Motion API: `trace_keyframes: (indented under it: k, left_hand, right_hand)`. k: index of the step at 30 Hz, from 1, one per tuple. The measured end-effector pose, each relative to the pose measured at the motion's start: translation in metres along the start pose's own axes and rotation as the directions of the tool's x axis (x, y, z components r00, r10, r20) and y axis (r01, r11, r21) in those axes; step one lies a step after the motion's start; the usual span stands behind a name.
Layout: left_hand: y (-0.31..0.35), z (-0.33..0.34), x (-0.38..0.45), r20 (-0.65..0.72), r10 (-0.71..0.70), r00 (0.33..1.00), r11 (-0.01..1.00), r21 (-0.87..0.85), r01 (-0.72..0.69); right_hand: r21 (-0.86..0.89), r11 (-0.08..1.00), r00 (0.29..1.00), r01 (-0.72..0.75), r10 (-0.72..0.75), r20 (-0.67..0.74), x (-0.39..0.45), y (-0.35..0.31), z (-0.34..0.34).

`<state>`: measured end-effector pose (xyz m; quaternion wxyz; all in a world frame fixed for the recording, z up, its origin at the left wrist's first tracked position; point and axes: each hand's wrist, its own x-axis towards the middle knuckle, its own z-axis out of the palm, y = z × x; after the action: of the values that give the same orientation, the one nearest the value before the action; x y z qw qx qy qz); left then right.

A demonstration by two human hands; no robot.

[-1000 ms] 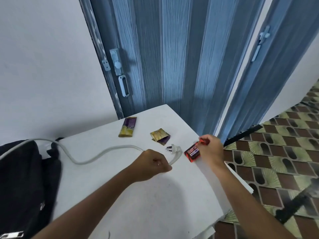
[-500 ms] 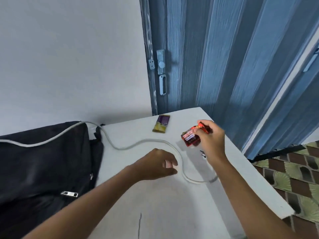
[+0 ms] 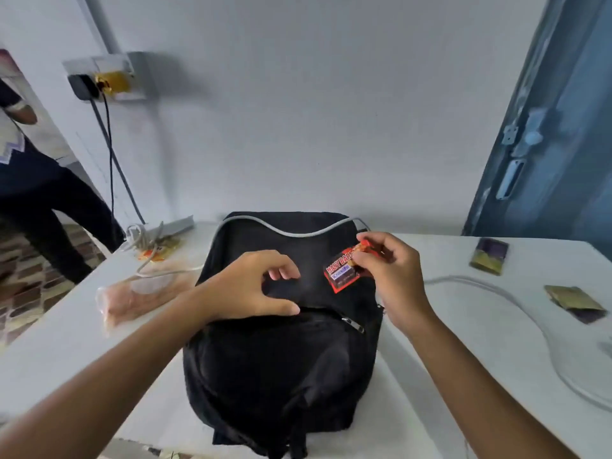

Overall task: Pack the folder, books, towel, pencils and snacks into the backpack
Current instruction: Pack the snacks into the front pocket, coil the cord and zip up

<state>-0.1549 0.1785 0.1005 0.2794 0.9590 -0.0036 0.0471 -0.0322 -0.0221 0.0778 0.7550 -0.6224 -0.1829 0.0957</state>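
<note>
Black backpack (image 3: 281, 369) sits in the middle of the white table, lying flat, top end toward the wall, straps trailing off the near edge. A zipper pull (image 3: 353, 325) shows on its right side, at the end of a curved zip line across the front; whether that pocket is open is hard to tell. Above the pack's upper right, a red snack bar (image 3: 342, 271) with yellow lettering hangs tilted, pinched at its upper end by the right hand (image 3: 390, 276). Over on the right of the table, two more snacks lie flat: a purple-and-gold packet (image 3: 489, 256) farther back, and a gold packet (image 3: 575, 303) nearer, well apart from the backpack.
</note>
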Motion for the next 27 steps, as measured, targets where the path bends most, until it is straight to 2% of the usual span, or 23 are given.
trace_keyframes:
  k: [2, 4, 6, 8, 10, 12, 16, 19, 22, 24, 25, 26, 27]
  left_hand:
    - [-0.024, -0.002, -0.016, 0.022, 0.002, 1.000, 0.987, 0.159, -0.005]
    - [-0.044, 0.003, -0.022, -0.027, 0.001, 1.000, 0.957, 0.289, 0.006]
    - [-0.054, 0.006, -0.023, -0.125, 0.025, 0.992, 0.967, 0.255, 0.008]
    - [-0.055, 0.002, -0.018, -0.205, 0.034, 0.978, 0.992, 0.123, -0.008]
    - [-0.053, -0.009, -0.011, -0.279, 0.050, 0.959, 0.999, 0.022, -0.046]
    - [-0.049, -0.024, -0.003, -0.323, 0.062, 0.944, 0.997, -0.016, -0.072]
    - [-0.038, -0.048, 0.008, -0.363, 0.077, 0.929, 0.997, 0.013, -0.077]
    - [-0.035, -0.052, 0.009, -0.346, 0.075, 0.935, 0.997, 0.028, -0.070]
    - [-0.037, -0.050, 0.009, -0.350, 0.055, 0.935, 0.998, 0.016, -0.053]
    - [-0.038, -0.050, 0.009, -0.345, 0.031, 0.938, 0.999, -0.002, -0.034]
    - [-0.037, -0.050, 0.009, -0.340, 0.023, 0.940, 1.000, -0.010, -0.028]
    - [-0.037, -0.050, 0.009, -0.336, 0.019, 0.942, 0.999, -0.018, -0.027]
    - [-0.036, -0.050, 0.008, -0.335, 0.011, 0.942, 1.000, -0.022, -0.020]
  right_hand:
    - [0.048, 0.997, 0.991, -0.058, 0.052, 0.120, -0.013, -0.003, 0.029]
    - [-0.003, 0.994, 0.942, -0.110, 0.105, 0.320, -0.026, -0.004, 0.050]
    - [-0.186, 0.975, 0.850, -0.118, 0.196, 0.488, -0.037, 0.001, 0.065]
    - [-0.338, 0.934, 0.780, -0.113, 0.294, 0.553, -0.048, 0.010, 0.076]
    - [-0.396, 0.908, 0.771, -0.134, 0.347, 0.534, -0.057, 0.023, 0.087]
    - [-0.416, 0.895, 0.822, -0.160, 0.354, 0.446, -0.061, 0.035, 0.098]
    - [-0.388, 0.896, 0.956, -0.216, 0.276, 0.104, -0.044, 0.057, 0.117]
    - [-0.262, 0.924, 0.961, -0.277, 0.263, -0.087, -0.026, 0.062, 0.131]
    - [-0.077, 0.911, 0.912, -0.406, 0.399, -0.093, -0.012, 0.060, 0.150]
    - [-0.051, 0.869, 0.870, -0.492, 0.488, -0.072, -0.005, 0.057, 0.163]
    - [-0.117, 0.855, 0.863, -0.505, 0.502, -0.059, -0.001, 0.057, 0.167]
    - [-0.268, 0.843, 0.877, -0.467, 0.481, -0.016, 0.002, 0.055, 0.170]
    - [-0.484, 0.794, 0.898, -0.368, 0.439, 0.038, 0.004, 0.052, 0.172]
